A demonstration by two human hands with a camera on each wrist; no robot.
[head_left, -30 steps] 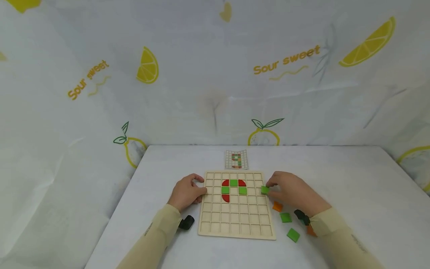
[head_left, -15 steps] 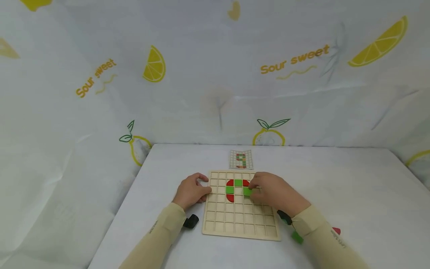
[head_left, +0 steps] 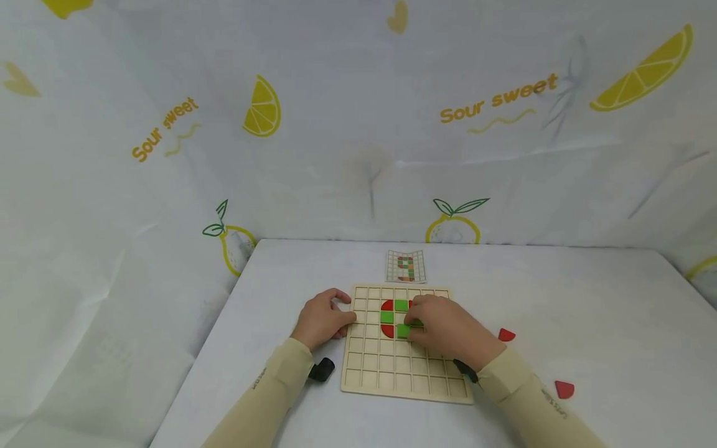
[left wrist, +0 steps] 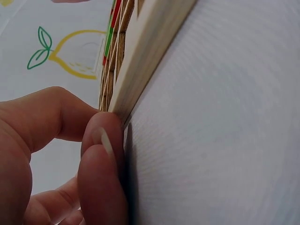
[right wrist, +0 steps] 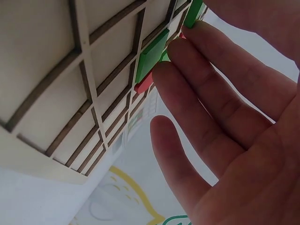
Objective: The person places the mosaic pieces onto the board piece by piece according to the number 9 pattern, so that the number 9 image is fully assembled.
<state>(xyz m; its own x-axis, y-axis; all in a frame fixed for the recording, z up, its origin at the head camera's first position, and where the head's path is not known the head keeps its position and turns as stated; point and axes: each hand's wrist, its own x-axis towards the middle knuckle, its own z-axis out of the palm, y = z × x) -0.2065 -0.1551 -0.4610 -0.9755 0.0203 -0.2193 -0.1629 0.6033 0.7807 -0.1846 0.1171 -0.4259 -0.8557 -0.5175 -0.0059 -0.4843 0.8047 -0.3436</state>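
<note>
Grid board (head_left: 392,379): pale wood, ruled into square cells, flat on the white table (head_left: 560,292) between the two hands
Left hand (head_left: 322,318): at the board's left edge, fingers loosely bent, thumb and forefinger spread apart, their tips touching that edge
Right hand (head_left: 448,325): reaching over the board from the right, thumb and forefinger close together, pinching a tile by its near side — the other fingers stretch out fairly straight
Pinched green tile (head_left: 402,331): just right of the lower red quarter-round (head_left: 387,331); whether it sits down in the cell I cannot tell
Top row of pieces: left red quarter-round (head_left: 387,305), top green square (head_left: 401,305), then a red piece (head_left: 411,304) mostly hidden by the right hand
Row beneath: left green square (head_left: 387,317), and across a gap the right green square (right wrist: 151,55), largely covered by fingers from above
Pattern card (head_left: 406,267): past the board's far edge, showing a small grid of red, green and orange
Loose red wedges: one (head_left: 506,335) beyond the right wrist, another (head_left: 564,389) right of the sleeve (head_left: 538,398)
Backdrop sheet (head_left: 358,112): white, printed with lemons and "Sour sweet"
</note>
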